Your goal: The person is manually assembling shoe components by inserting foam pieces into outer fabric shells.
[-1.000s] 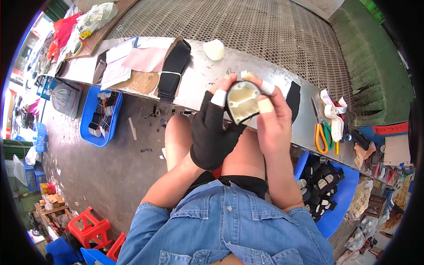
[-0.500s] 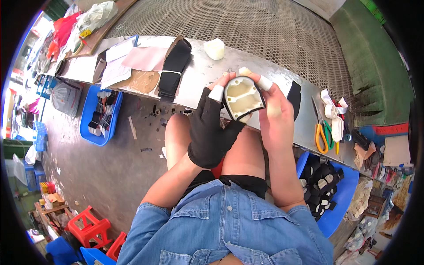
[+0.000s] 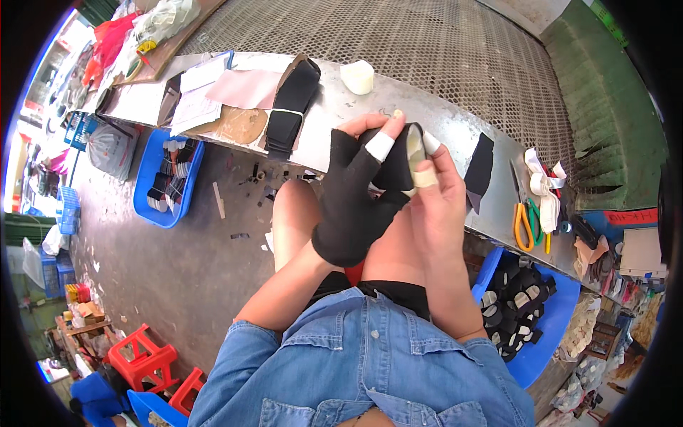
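Above the bench's near edge, both hands hold a D-shaped shoe heel (image 3: 395, 168) wrapped in black material. Its pale plastic end is turned to the right and shows only as a narrow strip. My left hand (image 3: 347, 206), in a black fingerless glove with white tape on a finger, is closed around the heel's left side. Taped fingertips of my right hand (image 3: 442, 196) grip its right rim. Beyond the hands, a cream block (image 3: 357, 77) sits on the metal bench (image 3: 445, 107). A piece of black material (image 3: 480, 167) lies to the right.
Yellow-handled scissors (image 3: 523, 226) and green-handled ones rest on the right of the bench. Strapped black strips (image 3: 293, 107) and a pink sheet (image 3: 245, 91) are at left. Blue bins stand below: one at left (image 3: 162, 219), one at right (image 3: 551, 334) with black pieces. Red stools (image 3: 142, 359) are lower left.
The heel has been turned, so its hollow pale face no longer points up at me and its black side shows. My left fingers now reach over it.
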`<state>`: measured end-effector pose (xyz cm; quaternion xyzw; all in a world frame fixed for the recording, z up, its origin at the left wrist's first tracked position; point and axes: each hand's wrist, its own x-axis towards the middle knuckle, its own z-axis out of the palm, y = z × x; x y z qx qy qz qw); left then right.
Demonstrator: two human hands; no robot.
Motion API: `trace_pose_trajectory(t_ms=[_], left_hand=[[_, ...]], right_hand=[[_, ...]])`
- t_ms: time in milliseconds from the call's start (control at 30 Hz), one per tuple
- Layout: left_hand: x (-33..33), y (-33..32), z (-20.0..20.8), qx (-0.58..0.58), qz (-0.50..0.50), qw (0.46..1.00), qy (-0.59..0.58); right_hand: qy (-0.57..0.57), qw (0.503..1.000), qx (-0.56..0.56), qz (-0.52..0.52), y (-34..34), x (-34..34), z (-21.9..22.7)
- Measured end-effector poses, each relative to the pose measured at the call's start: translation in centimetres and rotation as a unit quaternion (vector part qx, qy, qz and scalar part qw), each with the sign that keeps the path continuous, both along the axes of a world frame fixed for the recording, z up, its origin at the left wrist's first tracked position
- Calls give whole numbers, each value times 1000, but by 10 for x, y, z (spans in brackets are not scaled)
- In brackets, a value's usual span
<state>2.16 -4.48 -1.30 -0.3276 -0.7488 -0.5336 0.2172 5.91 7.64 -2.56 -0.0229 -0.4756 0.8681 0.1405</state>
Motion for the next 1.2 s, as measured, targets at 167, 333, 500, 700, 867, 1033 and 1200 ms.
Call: trace_pose_trajectory(t_ms=[167, 333, 500, 700, 867, 1033, 1200], left_hand=[[-5, -23, -8, 329, -349, 727, -492], [2, -28, -13, 310, -411, 576, -635], [5, -24, 0, 236, -310, 651, -651], [6, -25, 3, 231, -272, 664, -657], [3, -21, -8, 197, -272, 760, -556], [2, -24, -11, 156, -234, 768, -575], [-6, -22, -4, 192, -268, 688, -646]], right_hand=[[72, 995, 71, -23, 33, -4, 7], [9, 972, 183, 149, 40, -17, 30], [54, 938, 278, 199, 36, -27, 29], [-40, 969, 105, 220, 34, -12, 19], [35, 966, 213, 144, 30, -5, 5], [-47, 968, 39, 244, 40, -14, 11], [10, 976, 172, 136, 28, -16, 7]])
